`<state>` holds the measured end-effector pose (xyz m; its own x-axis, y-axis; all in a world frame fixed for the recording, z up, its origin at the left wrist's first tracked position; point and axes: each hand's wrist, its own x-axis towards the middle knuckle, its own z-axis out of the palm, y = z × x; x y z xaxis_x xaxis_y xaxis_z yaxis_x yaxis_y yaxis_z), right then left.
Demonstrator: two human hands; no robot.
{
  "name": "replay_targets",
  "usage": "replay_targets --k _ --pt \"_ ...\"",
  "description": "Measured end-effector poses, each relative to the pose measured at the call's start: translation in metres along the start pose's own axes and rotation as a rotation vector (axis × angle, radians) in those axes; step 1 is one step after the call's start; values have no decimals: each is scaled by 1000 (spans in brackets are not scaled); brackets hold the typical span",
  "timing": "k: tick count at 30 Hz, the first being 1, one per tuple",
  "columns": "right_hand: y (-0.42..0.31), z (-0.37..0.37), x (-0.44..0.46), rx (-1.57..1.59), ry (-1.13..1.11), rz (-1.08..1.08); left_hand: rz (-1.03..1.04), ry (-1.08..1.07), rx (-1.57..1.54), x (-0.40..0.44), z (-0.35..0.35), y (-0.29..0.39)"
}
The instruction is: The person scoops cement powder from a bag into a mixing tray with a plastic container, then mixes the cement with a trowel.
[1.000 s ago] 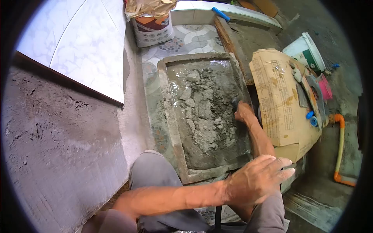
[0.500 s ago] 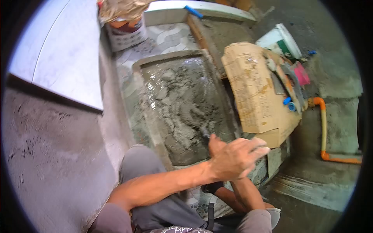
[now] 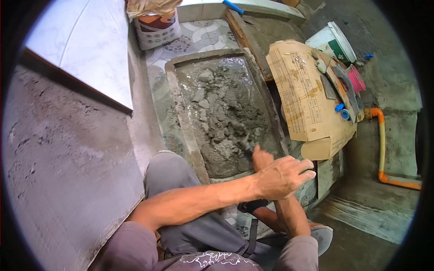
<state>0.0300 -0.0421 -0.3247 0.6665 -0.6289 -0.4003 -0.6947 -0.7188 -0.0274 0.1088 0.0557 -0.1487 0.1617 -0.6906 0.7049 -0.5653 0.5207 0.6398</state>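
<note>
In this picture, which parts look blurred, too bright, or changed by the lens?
Head view: the tool in the right hand is smeared, probably by motion; head view: white glare spots lie on the wet mix near the tray's left rim, and the pale panel looks very bright; head view: a round dark border closes the corners, as with a wide lens.

From the tray's (image 3: 208,55) middle, twelve o'clock is open; your left forearm (image 3: 203,198) bars six, cardboard (image 3: 296,97) (tool-laden) three.
</note>
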Motion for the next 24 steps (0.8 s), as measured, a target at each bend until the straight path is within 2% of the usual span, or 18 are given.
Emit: replay_targets --k 1,3,5,7,10,11,13,14,16,17,18,20,24 --pt "1 -8 6 -13 19 -38 -1 6 1 0 -1 2" --pt "1 14 17 188 -35 -169 -28 -42 -8 0 -4 4" --pt "-18 15 15 393 -241 -43 -36 -44 25 2 0 4" --pt "-53 -18 5 385 -405 96 -57 -66 59 5 2 3" --pt "-10 -81 -27 125 -188 -253 39 11 36 3 4 11" --pt "4 -94 -36 48 -133 -292 63 -2 85 4 3 11" --pt "32 -107 -42 -92 -29 -278 87 -36 155 7 -1 19" --pt "43 -108 -34 -137 18 -252 121 26 193 16 -4 16" --pt "57 -93 -2 -209 114 -183 33 18 215 32 -24 5" --pt "64 -80 17 -236 138 -153 17 108 231 38 -34 -5" --pt "69 -67 35 -262 148 -121 4 201 254 44 -45 -16" --pt "79 -47 56 -306 144 -73 -237 259 182 45 -61 -37" --pt "98 -26 36 -387 89 -85 -209 403 264 50 -84 -48"
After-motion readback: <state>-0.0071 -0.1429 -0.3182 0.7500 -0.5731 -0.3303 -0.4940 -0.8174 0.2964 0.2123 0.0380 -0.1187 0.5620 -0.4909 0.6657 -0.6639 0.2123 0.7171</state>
